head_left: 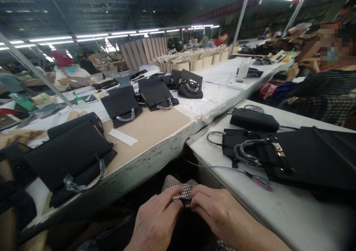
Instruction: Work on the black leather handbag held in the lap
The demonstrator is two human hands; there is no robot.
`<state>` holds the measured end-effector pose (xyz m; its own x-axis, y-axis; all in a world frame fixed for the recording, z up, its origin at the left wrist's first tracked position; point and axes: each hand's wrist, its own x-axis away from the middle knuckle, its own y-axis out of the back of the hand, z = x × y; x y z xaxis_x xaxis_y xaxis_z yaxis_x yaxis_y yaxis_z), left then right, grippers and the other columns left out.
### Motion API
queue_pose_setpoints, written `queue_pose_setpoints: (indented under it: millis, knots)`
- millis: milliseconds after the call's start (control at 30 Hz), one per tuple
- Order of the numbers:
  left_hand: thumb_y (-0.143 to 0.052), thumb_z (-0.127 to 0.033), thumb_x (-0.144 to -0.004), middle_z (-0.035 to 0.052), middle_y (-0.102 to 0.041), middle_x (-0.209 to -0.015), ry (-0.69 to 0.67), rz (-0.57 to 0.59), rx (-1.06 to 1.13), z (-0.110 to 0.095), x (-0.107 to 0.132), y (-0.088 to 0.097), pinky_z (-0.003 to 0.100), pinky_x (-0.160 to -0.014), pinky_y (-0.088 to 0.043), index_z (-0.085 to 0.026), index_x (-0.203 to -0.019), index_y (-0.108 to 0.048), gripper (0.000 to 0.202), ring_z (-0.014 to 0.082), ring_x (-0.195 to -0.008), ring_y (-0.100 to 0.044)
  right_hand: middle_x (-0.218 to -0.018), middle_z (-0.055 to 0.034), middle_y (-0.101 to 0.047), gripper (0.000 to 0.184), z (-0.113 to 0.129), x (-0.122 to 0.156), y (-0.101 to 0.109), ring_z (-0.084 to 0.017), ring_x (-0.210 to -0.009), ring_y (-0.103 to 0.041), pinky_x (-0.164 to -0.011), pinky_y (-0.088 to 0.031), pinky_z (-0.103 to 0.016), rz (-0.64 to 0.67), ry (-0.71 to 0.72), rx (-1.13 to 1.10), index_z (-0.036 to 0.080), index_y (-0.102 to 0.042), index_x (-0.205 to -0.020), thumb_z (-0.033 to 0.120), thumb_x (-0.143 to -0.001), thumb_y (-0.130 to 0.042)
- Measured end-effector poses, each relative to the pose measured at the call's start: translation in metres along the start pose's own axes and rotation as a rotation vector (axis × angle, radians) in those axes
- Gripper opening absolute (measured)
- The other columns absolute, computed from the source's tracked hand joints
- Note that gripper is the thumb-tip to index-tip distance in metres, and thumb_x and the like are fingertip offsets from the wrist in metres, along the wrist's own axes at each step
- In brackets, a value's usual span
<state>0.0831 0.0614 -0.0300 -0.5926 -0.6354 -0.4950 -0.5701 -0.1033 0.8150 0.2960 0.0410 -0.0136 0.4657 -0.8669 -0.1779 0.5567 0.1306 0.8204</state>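
Closest, at the bottom centre, a person's two bare hands are working low between two tables. The left hand [155,217] is pinching the upper edge of a black piece [190,225] between thumb and forefinger; the right hand [215,206] is gripping the same edge with bent fingers, nearly meeting the left. The piece is hanging below them, mostly lost in shadow, and checked cloth [178,184] is bulging just beyond the fingertips. Because fingertips alone seem to be bearing on a narrow edge, it could slip and drop into the dark gap, or the cloth could get caught under the fingers.

To the right, a pink-handled tool [261,183] is lying on a white table [294,214] with a thin cord [214,165] trailing over the side; a forearm snagging that cord could drag the tool down. Beside it, a large black bag [317,154] is lying flat.

To the left, another black bag [72,150] is sitting near the bench's edge, where a knock from an elbow could topple it.

Farther off, cream bags [191,62] are standing in a row under strip lights.
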Motion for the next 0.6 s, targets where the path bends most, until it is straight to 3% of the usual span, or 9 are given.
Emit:
queue_pose_setpoints:
  millis: [133, 433, 533, 600]
  knots:
    - [-0.048, -0.013, -0.095, 0.0039, -0.069, -0.118, -0.005, 0.002, 0.018, -0.002, 0.0, 0.003, 0.026, -0.074, -0.057, -0.021, -0.096, -0.068, 0.021, 0.0167, -0.083, -0.07, -0.089, -0.0022, -0.064, 0.014, 0.001, 0.004, 0.006, -0.017, -0.075, -0.061, -0.063, -0.047, -0.028, -0.006, -0.009, -0.019, 0.018, -0.06, -0.088, 0.004, -0.087, -0.057]
    - [-0.049, -0.013, -0.095, 0.0058, -0.071, -0.115, -0.034, -0.068, 0.001, -0.006, 0.001, 0.003, 0.026, -0.071, -0.057, -0.018, -0.098, -0.067, 0.019, 0.0163, -0.077, -0.069, -0.089, -0.0027, -0.064, 0.02, 0.008, 0.012, 0.015, -0.016, -0.072, -0.06, -0.061, -0.044, -0.028, 0.037, -0.039, 0.079, 0.018, -0.061, -0.088, 0.003, -0.091, -0.049]
    - [-0.048, -0.011, -0.095, 0.0054, -0.069, -0.117, -0.024, -0.056, 0.018, -0.005, 0.002, 0.001, 0.027, -0.074, -0.056, -0.019, -0.101, -0.066, 0.021, 0.0165, -0.079, -0.068, -0.086, -0.0017, -0.065, 0.017, 0.003, 0.009, 0.013, -0.015, -0.073, -0.06, -0.065, -0.043, -0.026, 0.007, -0.074, -0.046, 0.018, -0.063, -0.087, 0.005, -0.09, -0.053]
    - [-0.047, -0.011, -0.095, 0.0045, -0.069, -0.115, -0.025, -0.051, 0.023, -0.005, 0.002, 0.0, 0.027, -0.077, -0.056, -0.019, -0.101, -0.066, 0.021, 0.0169, -0.081, -0.069, -0.079, 0.0011, -0.065, 0.013, -0.004, 0.007, 0.012, -0.014, -0.071, -0.059, -0.065, -0.042, -0.025, 0.005, -0.178, -0.191, 0.019, -0.064, -0.082, 0.006, -0.083, -0.061]
